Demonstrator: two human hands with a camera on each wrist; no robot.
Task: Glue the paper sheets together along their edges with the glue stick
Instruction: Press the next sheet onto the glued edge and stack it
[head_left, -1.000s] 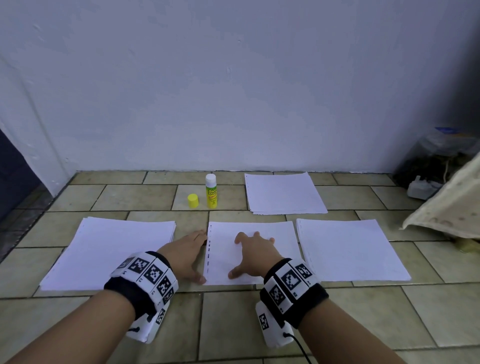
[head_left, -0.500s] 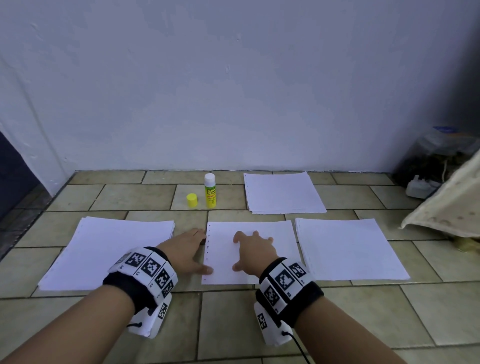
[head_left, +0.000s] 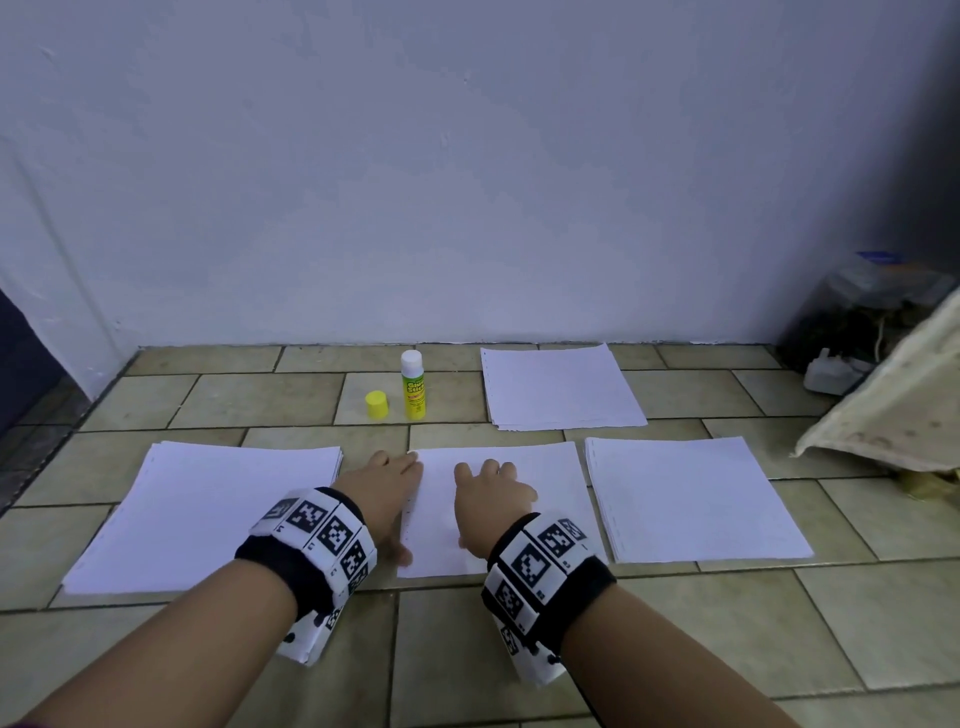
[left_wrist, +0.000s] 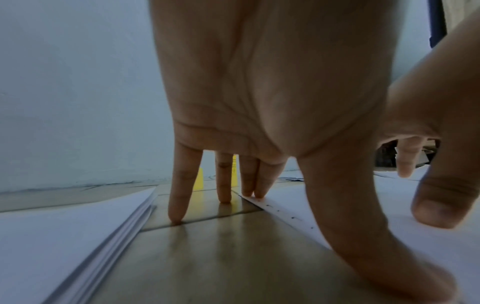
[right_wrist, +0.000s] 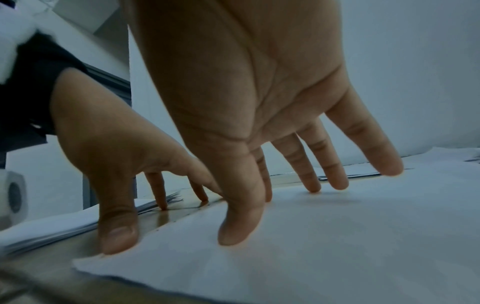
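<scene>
A single white sheet (head_left: 550, 499) with punched holes down its left edge lies on the tiled floor between my hands. My left hand (head_left: 387, 493) spans that left edge, fingers straight, with fingertips (left_wrist: 255, 195) on the paper's far corner and the thumb at the near edge. My right hand (head_left: 493, 499) rests spread on the sheet, thumb and fingertips (right_wrist: 314, 185) pressing it flat. The glue stick (head_left: 414, 385) stands upright and uncapped near the wall, its yellow cap (head_left: 376, 404) beside it on the left.
A thick paper stack (head_left: 208, 514) lies left of the sheet, another stack (head_left: 691, 499) right of it, and a third (head_left: 558, 387) by the wall. A cloth-covered object (head_left: 893, 405) and clutter (head_left: 857, 332) fill the right corner.
Both hands have shifted slightly along the middle sheet's left side; the sheet and the glue stick stay where they were.
</scene>
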